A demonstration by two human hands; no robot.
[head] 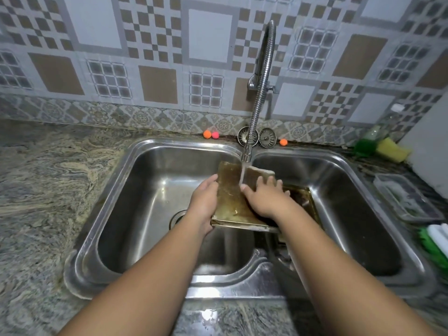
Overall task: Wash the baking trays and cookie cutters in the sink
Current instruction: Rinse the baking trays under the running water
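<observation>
The double-bowl sink (135, 180) has a brown-stained baking tray (232, 200) held tilted above its divider, under water running from the faucet (260, 93). A darker tray (304, 195) lies lower, in the right bowl. The left hand (204, 202) clamps the stained tray's left edge. The right hand (266, 200) presses on its surface with fingers spread. A clear container (385, 183) stands on the counter to the right; its contents are indistinct.

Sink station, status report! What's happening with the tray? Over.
Left hand grips baking tray by its left edge. Right hand spread on its surface, under the faucet stream. Another dark tray beneath. Nothing in the way.
</observation>
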